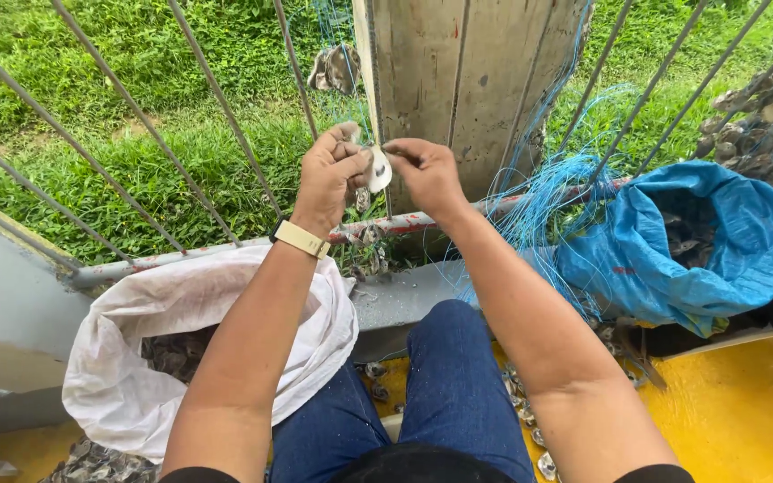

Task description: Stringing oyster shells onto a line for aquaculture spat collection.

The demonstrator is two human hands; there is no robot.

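Both hands point(378, 174) raised, pinching shell point(379, 170)

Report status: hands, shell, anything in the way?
Left hand pinching a pale shell. Right hand pinched at the shell's edge, blue line beside it. Railing bars right behind; nothing between the hands.

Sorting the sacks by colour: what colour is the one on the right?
Blue, the sack; clearest in the head view.

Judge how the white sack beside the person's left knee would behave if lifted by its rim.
The white sack would probably sag rather than hold shape: its rim is crumpled and folded over. It likely feels bottom-heavy, since dark shells fill the inside. Tipped, they could spill through the open mouth.
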